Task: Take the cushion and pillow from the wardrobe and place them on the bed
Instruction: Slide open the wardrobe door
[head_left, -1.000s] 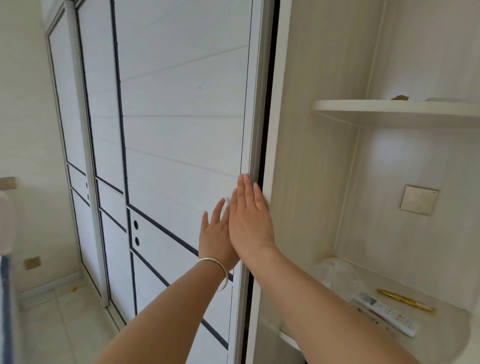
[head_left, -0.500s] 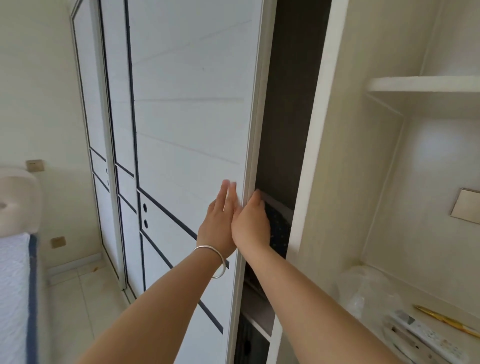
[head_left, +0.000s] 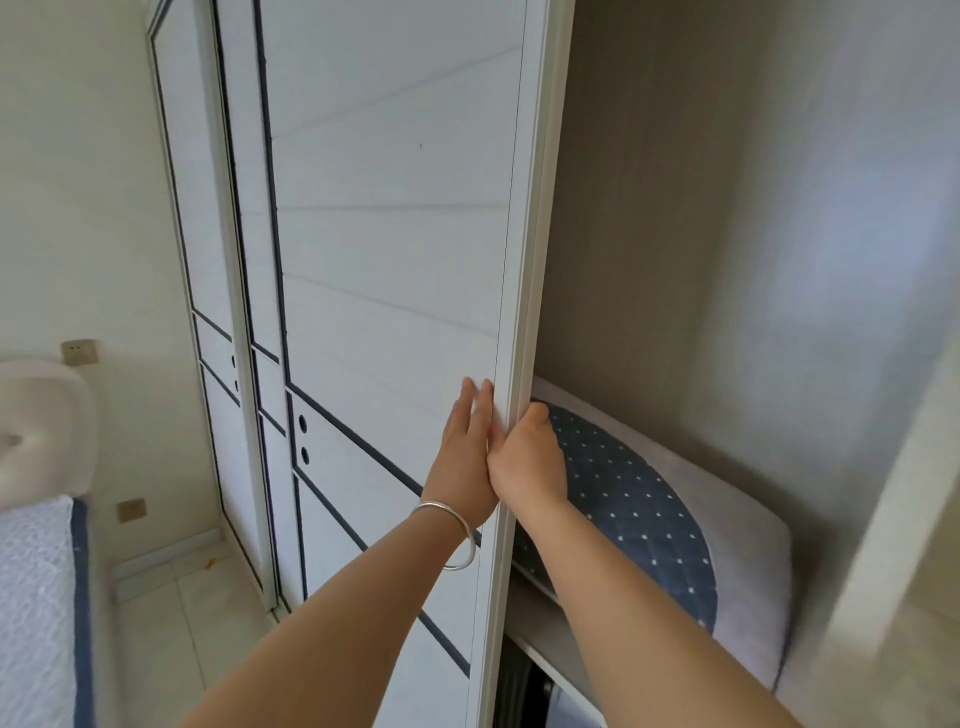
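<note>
As both bare forearms reached up from the bottom of the frame, the left hand (head_left: 464, 457), a silver bangle (head_left: 450, 535) on its wrist, lay flat and open against the face of the white sliding door (head_left: 395, 234), fingers straight and gripping nothing. Just beside it and touching it, the right hand (head_left: 526, 457) was curled around the door's right edge, fingers hidden behind the frame, thumb showing at the front. Behind that hand, inside the opened wardrobe (head_left: 727, 208), a blue cushion (head_left: 631, 504) with white dots rested on a grey-white pillow (head_left: 748, 566), both lying on a shelf (head_left: 540, 639) against the brown back panel. Whether the right fingers touched the cushion could not be told. Lower left, the bed (head_left: 36, 597) with its white cover and blue edging stood well apart from the wardrobe, a padded headboard (head_left: 47, 426) above it. Farther off, a second door panel (head_left: 197, 208) ran toward the cream wall (head_left: 78, 182).
</note>
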